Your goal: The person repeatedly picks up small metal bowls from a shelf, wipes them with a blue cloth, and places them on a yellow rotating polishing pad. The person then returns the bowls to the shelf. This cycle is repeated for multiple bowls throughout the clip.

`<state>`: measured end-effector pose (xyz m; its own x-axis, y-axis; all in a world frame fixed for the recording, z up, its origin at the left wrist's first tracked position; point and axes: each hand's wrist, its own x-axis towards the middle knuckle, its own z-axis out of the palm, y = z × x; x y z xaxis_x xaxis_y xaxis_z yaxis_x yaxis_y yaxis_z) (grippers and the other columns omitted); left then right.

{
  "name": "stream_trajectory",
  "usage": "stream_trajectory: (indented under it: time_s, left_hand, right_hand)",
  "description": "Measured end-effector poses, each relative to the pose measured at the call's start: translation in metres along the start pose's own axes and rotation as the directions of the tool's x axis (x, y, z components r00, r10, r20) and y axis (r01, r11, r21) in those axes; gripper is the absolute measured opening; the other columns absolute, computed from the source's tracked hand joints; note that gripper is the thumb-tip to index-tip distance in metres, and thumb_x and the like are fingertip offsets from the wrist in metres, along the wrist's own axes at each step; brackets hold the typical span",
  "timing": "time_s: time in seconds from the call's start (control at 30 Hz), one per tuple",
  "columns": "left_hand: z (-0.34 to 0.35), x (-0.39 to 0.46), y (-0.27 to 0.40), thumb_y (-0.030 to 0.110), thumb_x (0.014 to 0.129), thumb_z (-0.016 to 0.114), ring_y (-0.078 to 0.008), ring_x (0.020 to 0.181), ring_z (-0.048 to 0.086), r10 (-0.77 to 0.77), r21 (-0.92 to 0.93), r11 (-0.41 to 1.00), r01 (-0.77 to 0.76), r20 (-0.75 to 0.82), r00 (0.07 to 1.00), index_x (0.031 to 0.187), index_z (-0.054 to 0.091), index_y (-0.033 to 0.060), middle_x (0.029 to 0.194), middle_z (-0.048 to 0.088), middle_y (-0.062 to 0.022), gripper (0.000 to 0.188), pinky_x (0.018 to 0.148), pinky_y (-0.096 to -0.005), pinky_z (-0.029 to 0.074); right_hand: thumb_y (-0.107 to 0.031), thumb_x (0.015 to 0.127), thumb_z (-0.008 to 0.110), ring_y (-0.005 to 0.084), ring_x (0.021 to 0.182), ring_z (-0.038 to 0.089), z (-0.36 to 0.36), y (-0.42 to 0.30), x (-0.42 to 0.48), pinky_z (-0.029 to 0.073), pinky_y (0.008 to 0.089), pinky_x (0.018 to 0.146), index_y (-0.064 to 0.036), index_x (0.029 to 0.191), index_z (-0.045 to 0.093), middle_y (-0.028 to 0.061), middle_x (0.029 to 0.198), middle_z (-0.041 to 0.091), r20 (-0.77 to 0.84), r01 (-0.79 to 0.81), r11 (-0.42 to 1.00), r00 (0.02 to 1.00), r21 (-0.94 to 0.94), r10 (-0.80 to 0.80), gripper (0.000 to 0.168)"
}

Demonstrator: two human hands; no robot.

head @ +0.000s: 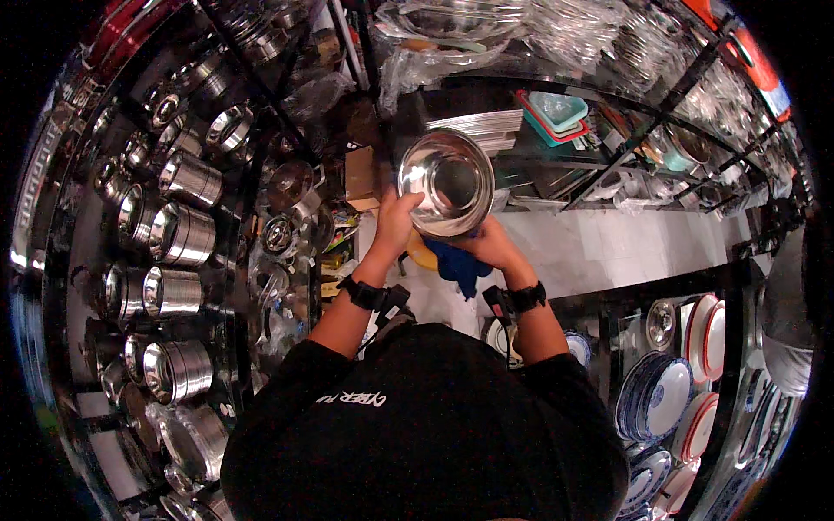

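Observation:
A shiny steel bowl [456,179] is held up before me, its hollow side facing my view. My left hand [395,218] grips its left rim, with the thumb lying over the edge on the inside. At the lower right, my right hand [490,244] is partly hidden behind the bowl and has a dark blue cloth [464,264] with it. The cloth hangs below the bowl; whether it touches the bowl's underside I cannot tell. Something yellow [421,254], perhaps a stool seat, shows beneath the bowl near the cloth.
Left shelves hold stacks of steel bowls [184,233]. Blue-rimmed plates [668,397] and red-rimmed dishes [705,338] stand at the right. Ahead are plastic trays [557,114], flat metal trays [479,127] and plastic-wrapped ware [573,29]. A cardboard box [360,176] stands beside my left hand.

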<state>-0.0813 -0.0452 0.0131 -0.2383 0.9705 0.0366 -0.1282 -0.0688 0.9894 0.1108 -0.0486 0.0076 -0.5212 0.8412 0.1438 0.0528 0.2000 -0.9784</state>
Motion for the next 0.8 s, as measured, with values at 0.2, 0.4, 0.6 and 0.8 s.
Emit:
stream_trajectory:
  time_s: [0.2,0.4,0.6,0.8]
  left_hand:
    - [-0.038,0.023,-0.015,0.019,0.081,0.055,-0.0205,0.076,0.057,-0.004,0.281,0.959,0.025,-0.076,0.997,0.084,0.061,-0.005,0.079,0.062,-0.0101,0.026,0.073,-0.033,0.044]
    - [-0.043,0.014,0.008,0.013,0.076,0.055,-0.0132,0.075,0.052,-0.178,0.117,0.979,0.167,0.085,0.98,0.093,0.057,0.0004,0.083,0.059,-0.0035,0.022,0.068,-0.0273,0.041]
    - [-0.022,-0.006,0.016,0.013,0.078,0.053,-0.0221,0.123,0.041,-0.016,0.19,0.976,-0.11,0.562,0.827,0.144,0.029,0.003,0.138,0.041,-0.011,0.071,0.104,-0.0284,0.03]
    - [-0.005,-0.016,-0.011,0.019,0.082,0.056,-0.0256,0.112,0.046,-0.047,0.093,0.996,0.019,0.309,0.95,0.12,0.041,-0.004,0.119,0.049,-0.0159,0.047,0.099,-0.0315,0.033]
  right_hand:
    - [0.004,0.066,0.076,0.0146,0.098,0.057,-0.01,-0.021,-0.028,0.045,0.0328,0.091,-0.003,0.109,0.06,0.0039,0.108,0.063,-0.133,-0.095,0.993,0.986,0.076,0.104,0.047]
    - [0.0,0.067,0.075,0.0181,0.097,0.059,-0.035,-0.013,-0.033,0.046,0.0339,0.088,-0.002,0.112,0.058,0.0075,0.105,0.064,-0.434,0.035,0.999,0.9,-0.031,-0.045,0.048]
    - [-0.005,0.073,0.074,0.0193,0.094,0.061,-0.039,-0.003,-0.002,0.048,0.0333,0.085,-0.003,0.112,0.059,0.0076,0.107,0.064,-0.431,-0.049,0.946,0.882,0.319,0.191,0.041]
    - [-0.006,0.073,0.074,0.0175,0.098,0.058,-0.007,0.012,-0.005,0.047,0.0331,0.088,-0.003,0.115,0.057,0.0075,0.111,0.062,-0.097,-0.054,0.943,0.991,0.328,0.091,0.045]
